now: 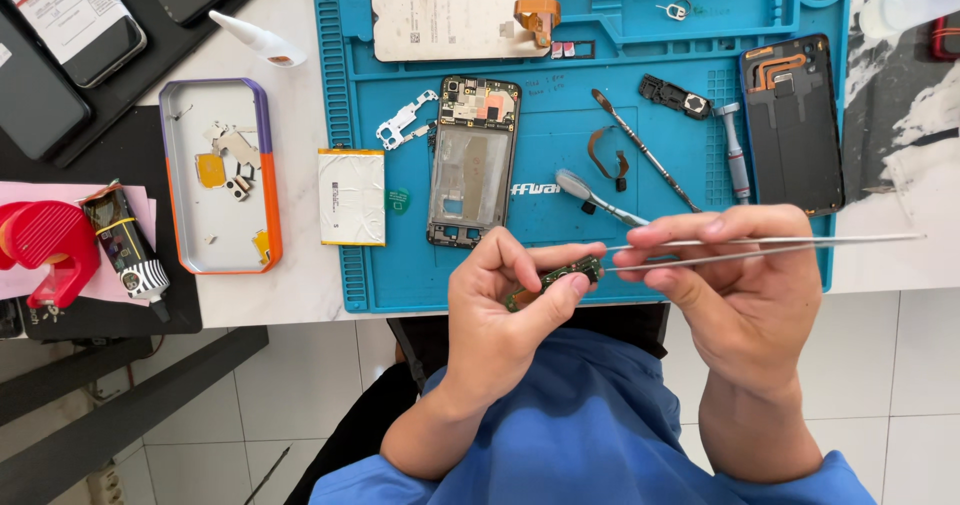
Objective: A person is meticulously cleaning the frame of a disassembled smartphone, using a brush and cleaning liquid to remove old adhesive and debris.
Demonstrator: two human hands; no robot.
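Observation:
My left hand (505, 310) pinches a small green circuit board (560, 278) between thumb and fingers, just off the near edge of the blue work mat (700, 25). Thin metal tweezers (780, 248) lie gripped in my right hand (745, 295), their tips touching the board's right end. An opened phone frame (472, 165) with its exposed board rests on the mat beyond my left hand. A flat battery (351, 196) lies at the mat's left edge.
On the mat sit a detached screen (450, 12), a dark back cover (797, 125), a metal spudger (645, 151), a small screwdriver (735, 155) and loose parts. Left of it stands a parts tray (170, 180), a glue tube (130, 250) and a red tool (45, 250).

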